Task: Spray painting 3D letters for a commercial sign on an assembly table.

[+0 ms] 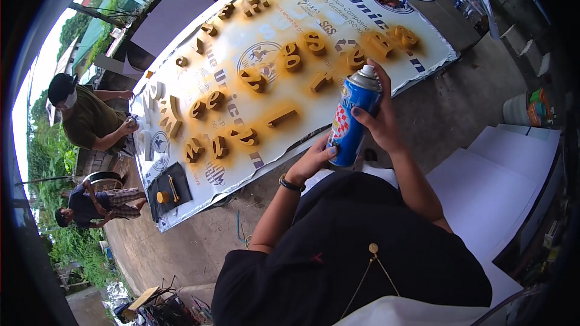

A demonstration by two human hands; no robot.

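Blue spray can (347, 122), held slightly tilted by the near edge of the counter (196, 201): left grip (315, 160) closed around the base, right grip (382, 118) around the upper body, forefinger by the nozzle (366, 70). Mostly done, by the look of it: raised letters (291, 59) across the counter, golden on tops and visible sides. Apparently remaining: pale pieces (154, 90) at the left end, near a masked co-worker (90, 118), showing little gold. Too small to judge: evenness of coverage.
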